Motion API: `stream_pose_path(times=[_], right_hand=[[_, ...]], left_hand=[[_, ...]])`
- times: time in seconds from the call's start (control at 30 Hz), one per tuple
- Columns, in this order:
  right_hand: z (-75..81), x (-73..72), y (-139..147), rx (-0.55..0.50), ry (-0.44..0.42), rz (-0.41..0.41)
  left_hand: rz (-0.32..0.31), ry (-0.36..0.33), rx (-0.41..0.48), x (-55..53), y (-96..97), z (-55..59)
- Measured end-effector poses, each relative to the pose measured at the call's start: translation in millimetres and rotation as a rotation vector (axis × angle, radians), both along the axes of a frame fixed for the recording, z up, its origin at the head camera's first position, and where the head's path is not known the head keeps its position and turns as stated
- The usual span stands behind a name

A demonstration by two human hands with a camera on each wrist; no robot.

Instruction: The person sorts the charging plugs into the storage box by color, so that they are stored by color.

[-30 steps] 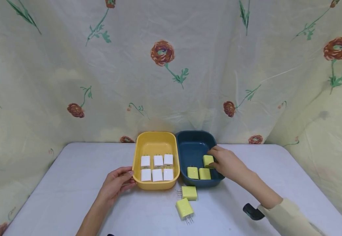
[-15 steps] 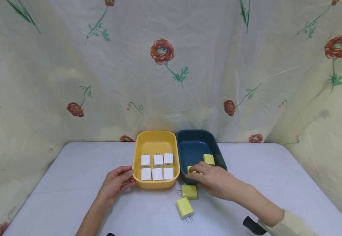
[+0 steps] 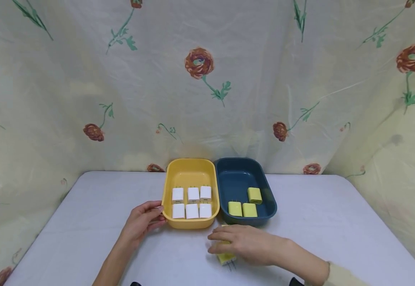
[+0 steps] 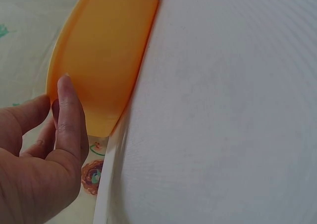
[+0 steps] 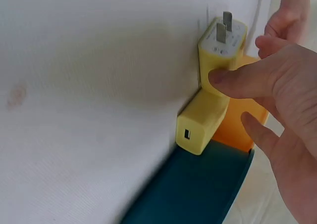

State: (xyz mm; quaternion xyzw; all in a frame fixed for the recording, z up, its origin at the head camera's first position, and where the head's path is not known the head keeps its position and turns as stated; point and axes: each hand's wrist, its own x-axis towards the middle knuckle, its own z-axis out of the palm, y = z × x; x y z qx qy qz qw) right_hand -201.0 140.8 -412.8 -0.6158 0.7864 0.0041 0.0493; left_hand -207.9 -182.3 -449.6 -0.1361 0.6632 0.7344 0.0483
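My left hand [image 3: 141, 222] pinches the left rim of the yellow tray [image 3: 191, 225]; in the left wrist view a finger [image 4: 69, 120] lies along the outer wall. Two rows of white charger plugs [image 3: 192, 194] stand in that tray. Over the table in front of the trays, my right hand [image 3: 252, 244] reaches with spread fingers across two yellow charger plugs, hiding much of them in the head view. In the right wrist view its thumb touches the nearer plug [image 5: 210, 60], prongs up; the other plug [image 5: 194, 127] lies against it.
Right beside the yellow tray stands a dark blue tray [image 3: 241, 171] holding three yellow charger plugs [image 3: 254, 195]. A floral curtain [image 3: 200, 99] hangs behind the white table [image 3: 121, 190].
My right hand has let go of a yellow plug in the blue tray and come back toward me, over the two plugs on the table. The left hand has stayed at the yellow tray.
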Motion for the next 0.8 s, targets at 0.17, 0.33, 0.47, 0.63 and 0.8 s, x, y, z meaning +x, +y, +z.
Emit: stream_pose_path(times=[0.17, 0.33, 0.47, 0.63, 0.8], right_hand=[[-1.8, -1.1, 0, 0.024, 0.008, 0.033], [-2.7, -1.0, 1, 0.014, 0.016, 0.033], [-1.6, -0.6, 1, -0.008, 0.049, 0.033], [1.4, 0.9, 1, -0.046, 0.055, 0.029], [7.5, 2.8, 2, -0.079, 0.034, 0.031]], left_hand=[[-0.005, 0.004, -0.001, -0.2, -0.9, 0.0], [-0.012, 0.005, -0.002, 0.2, -1.6, -0.4], [-0.010, -0.002, -0.010, 0.2, -1.0, -0.1], [-0.013, 0.004, -0.008, 0.5, -0.9, 0.1], [-0.017, 0.010, -0.001, 0.3, -1.5, -0.8]])
